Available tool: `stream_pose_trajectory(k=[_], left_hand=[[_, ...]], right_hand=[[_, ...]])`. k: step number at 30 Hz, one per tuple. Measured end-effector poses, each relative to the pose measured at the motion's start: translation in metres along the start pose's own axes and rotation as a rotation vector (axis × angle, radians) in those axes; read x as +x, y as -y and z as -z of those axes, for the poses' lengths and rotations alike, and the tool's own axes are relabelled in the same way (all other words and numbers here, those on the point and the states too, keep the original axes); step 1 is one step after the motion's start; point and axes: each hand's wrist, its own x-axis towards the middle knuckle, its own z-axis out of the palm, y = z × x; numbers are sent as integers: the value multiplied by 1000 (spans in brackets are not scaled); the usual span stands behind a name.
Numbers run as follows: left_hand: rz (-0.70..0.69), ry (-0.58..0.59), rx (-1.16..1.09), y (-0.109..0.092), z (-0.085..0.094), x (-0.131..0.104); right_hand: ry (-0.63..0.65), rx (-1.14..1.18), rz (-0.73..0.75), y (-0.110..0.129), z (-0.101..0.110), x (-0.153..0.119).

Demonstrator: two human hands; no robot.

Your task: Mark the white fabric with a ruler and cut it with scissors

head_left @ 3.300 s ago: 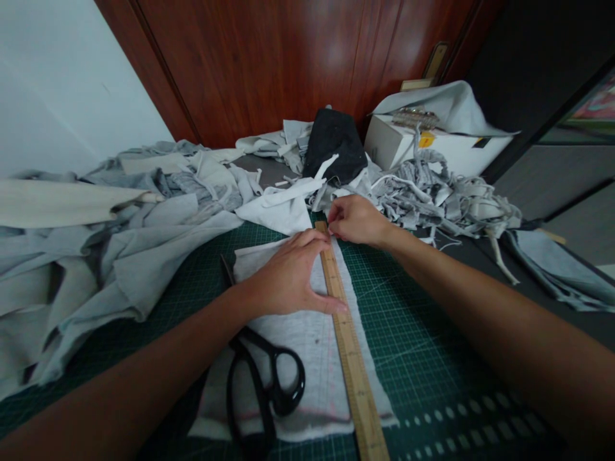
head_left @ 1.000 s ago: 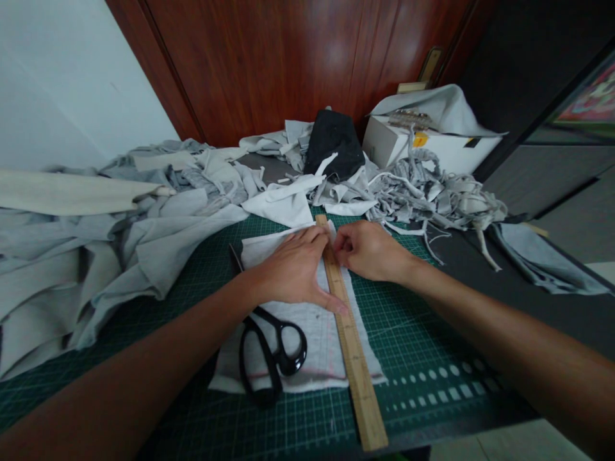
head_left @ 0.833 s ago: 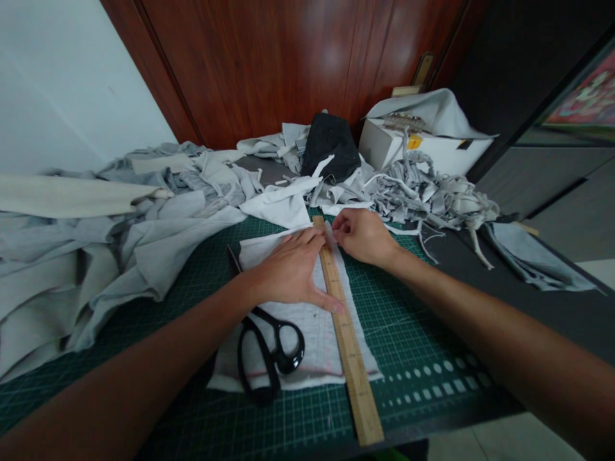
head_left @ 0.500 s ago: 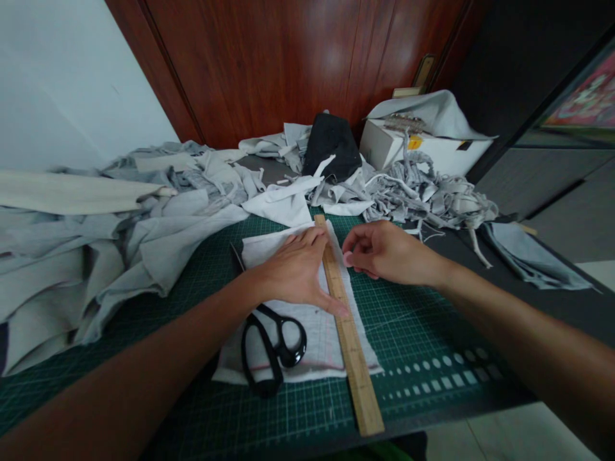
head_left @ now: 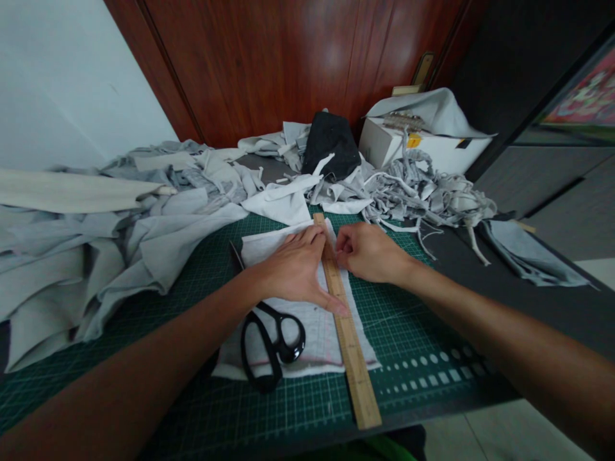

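The cloth (head_left: 312, 330) is laid flat on the cutting mat (head_left: 408, 314). Taking it as a dial, with twelve at the far end, the ruler (head_left: 353, 358) is set from about half past twelve to five. Pink lines (head_left: 317, 358) are already marked towards six; whether a fresh one has been made along the ruler's right edge cannot be told. No cut is seen along that edge, and the scissors (head_left: 285, 354) are left unheld, their handles towards seven. The work along the ruler is judged to be unfinished.

The ruler is pressed down near twelve by the left hand (head_left: 302, 272), fingers and thumb spread wide. At one o'clock, the fingers of the right hand (head_left: 368, 253) are drawn narrowly together beside the ruler — whether anything is pinched there cannot be told.

Compared with half a second ago, the right hand has been brought back to the ruler from farther towards three — the left hand is kept in place.
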Motion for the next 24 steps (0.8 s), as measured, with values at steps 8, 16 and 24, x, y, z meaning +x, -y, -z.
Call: stream_pose_trajectory(k=[8,16,24], left_hand=[[0,14,10,1,-1,1],[27,33,-21,-1,-2,1],[23,25,-18,-1,-2,2]], right_hand=[[48,95,23,-5,12,-4],[237,121,50,-2,11,-42],[242,69,30,6,4,-31]])
